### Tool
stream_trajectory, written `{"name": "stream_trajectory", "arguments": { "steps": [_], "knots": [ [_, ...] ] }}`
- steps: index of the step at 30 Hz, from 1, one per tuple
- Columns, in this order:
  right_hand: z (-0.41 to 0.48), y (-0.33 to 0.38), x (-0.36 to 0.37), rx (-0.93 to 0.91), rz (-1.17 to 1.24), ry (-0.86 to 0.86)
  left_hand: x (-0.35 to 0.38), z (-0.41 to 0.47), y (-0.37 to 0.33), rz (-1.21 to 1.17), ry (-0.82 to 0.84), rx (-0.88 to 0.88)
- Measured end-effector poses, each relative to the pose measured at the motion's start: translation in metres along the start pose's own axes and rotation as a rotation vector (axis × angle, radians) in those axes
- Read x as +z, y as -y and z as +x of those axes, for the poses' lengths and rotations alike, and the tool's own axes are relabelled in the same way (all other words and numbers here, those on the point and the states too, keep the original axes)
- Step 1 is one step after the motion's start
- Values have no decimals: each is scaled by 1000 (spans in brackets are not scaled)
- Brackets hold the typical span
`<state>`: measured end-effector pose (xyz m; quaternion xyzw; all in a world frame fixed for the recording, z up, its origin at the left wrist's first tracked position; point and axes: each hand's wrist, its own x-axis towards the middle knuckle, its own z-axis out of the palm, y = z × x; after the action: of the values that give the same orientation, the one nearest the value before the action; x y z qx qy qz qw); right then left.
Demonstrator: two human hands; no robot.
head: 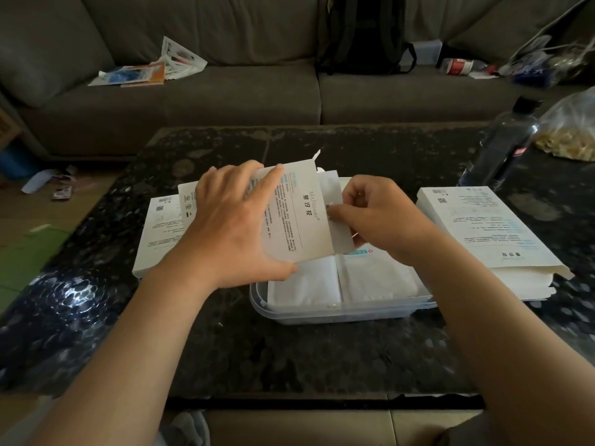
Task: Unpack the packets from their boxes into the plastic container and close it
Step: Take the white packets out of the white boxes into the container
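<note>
My left hand grips a white printed box, holding it tilted above the clear plastic container. My right hand pinches white packets at the box's open right end. Inside the container lie two white packets side by side. Another white box lies flat to the left, partly behind my left hand. A stack of white boxes sits at the right of the container.
The dark speckled table carries a dark plastic bottle and a clear bag of snacks at the far right. Behind it stands a grey sofa with papers, a black backpack and a bottle.
</note>
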<state>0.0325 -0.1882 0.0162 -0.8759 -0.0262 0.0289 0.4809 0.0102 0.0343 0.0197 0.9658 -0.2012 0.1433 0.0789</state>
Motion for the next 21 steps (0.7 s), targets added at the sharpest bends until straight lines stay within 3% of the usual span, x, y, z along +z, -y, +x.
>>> {"name": "stream_trajectory", "arguments": {
  "steps": [5, 10, 16, 21],
  "knots": [
    [0, 2, -5, 114, 279, -42, -4, -1, 6, -5, 21, -37],
    [-4, 5, -4, 103, 360, 8, -5, -2, 7, -11, 38, -46],
    [-5, 9, -13, 85, 435, -171, -8, -1, 17, 15, 28, -103],
    [-7, 11, -25, 174, 554, -296, -11, 0, 24, 64, -23, -208]
  ]
}}
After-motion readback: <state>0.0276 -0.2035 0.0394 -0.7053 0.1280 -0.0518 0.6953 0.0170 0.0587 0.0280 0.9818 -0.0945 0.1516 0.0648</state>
